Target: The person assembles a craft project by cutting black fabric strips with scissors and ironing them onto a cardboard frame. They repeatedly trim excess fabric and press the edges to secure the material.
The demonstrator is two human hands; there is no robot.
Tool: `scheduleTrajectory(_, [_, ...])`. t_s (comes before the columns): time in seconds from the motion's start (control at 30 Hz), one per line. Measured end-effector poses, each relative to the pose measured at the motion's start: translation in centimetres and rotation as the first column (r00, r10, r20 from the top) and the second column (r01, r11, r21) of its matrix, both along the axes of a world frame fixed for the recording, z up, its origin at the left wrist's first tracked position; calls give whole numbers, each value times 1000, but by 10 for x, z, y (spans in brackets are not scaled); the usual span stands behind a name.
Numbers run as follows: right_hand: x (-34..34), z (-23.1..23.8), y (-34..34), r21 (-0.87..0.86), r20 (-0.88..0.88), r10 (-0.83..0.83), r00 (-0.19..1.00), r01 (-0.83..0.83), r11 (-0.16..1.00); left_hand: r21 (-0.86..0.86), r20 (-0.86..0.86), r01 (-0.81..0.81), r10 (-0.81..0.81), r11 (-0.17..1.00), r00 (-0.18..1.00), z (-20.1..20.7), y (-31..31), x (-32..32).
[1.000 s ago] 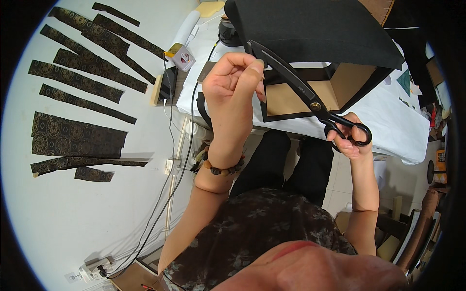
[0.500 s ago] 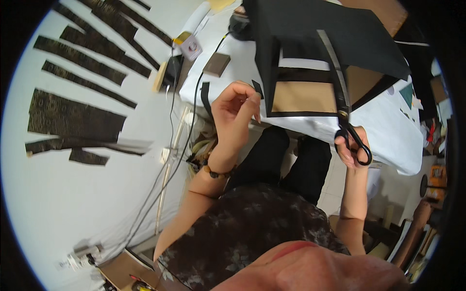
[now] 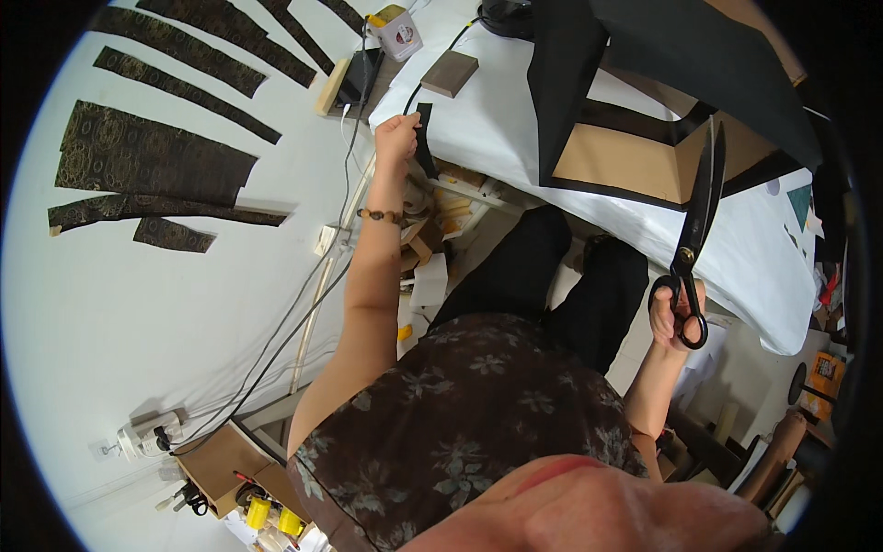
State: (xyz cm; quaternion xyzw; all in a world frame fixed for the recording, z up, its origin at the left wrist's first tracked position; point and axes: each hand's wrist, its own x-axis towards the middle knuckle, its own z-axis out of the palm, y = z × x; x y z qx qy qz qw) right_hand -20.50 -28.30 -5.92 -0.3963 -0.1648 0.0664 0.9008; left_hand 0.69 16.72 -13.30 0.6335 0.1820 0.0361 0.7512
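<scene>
Large black-handled scissors [image 3: 696, 230] stand upright in my right hand [image 3: 676, 317], whose fingers are through and around the handle loops. Their blades point away from me, slightly parted, in front of the black box. My left hand [image 3: 396, 140] is closed at the table's left edge. Its fingertips are beside a narrow black strip [image 3: 426, 143] that hangs over this edge; whether they grip it, or something hidden, I cannot make out. The black box [image 3: 566, 101], with open sides and tan inner panels, stands on the white-covered table [image 3: 487, 110].
A grey-brown block [image 3: 450, 74] lies left of the box. Farther left are a phone [image 3: 360, 78] and a small printed container [image 3: 395, 34]. Cables [image 3: 352, 166] run down along the wall. Dark patterned fabric pieces [image 3: 152, 152] hang on the wall at left.
My left hand has moved left from the box to the hanging strip and closed. The small black piece it pinched no longer shows. The view has shifted; the scissors stay in my right hand.
</scene>
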Motion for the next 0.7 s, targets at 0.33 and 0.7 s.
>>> scheduleTrajectory(0.33, [-6, 4, 8, -9, 35, 30, 999, -30, 1000, 388, -148, 26, 35, 921, 988, -23, 10, 10])
scheduleTrajectory(0.7, [-16, 10, 14, 5, 43, -54, 998, 54, 999, 690, 668, -562, -102, 456, 737, 61, -62, -8])
